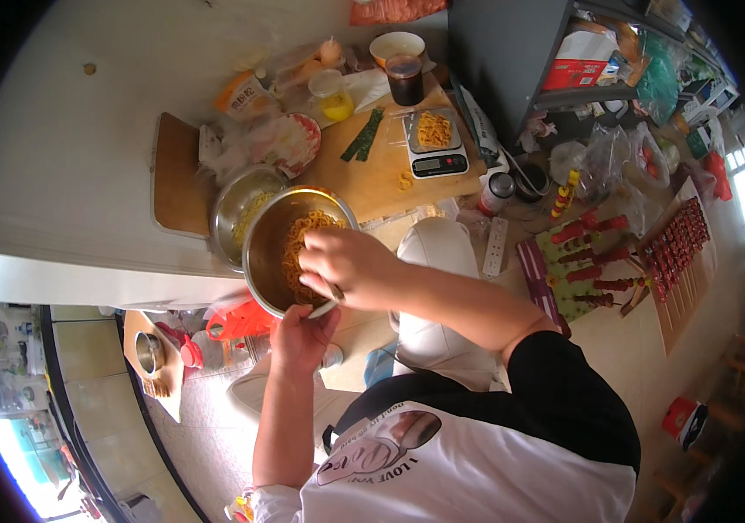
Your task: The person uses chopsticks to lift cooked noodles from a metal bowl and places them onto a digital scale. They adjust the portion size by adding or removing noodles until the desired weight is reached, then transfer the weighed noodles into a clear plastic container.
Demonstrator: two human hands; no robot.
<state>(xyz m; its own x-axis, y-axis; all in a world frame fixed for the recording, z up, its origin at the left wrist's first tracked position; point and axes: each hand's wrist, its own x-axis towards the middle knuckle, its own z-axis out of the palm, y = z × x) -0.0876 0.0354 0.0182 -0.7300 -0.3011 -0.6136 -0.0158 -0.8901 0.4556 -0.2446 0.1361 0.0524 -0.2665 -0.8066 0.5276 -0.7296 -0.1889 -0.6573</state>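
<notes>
My left hand (304, 333) grips the near rim of a steel mixing bowl (264, 261), which is tilted over my lap. Sauce-coloured noodles (297, 248) lie in the bowl. Over them my right hand (340, 265) is closed on a thin utensil (335, 292); only its handle end shows below the fist, so its kind is unclear. A second steel bowl (223, 225) with paler noodles (251, 216) stands just behind the first, partly covered by it.
A wooden board (379, 189) bears a digital scale (439, 163) with noodles, seaweed strips (364, 137), a cup of dark liquid (405, 82) and a tub of yellow liquid (333, 98). On the floor at right are a power strip (495, 247) and several skewers (676, 245).
</notes>
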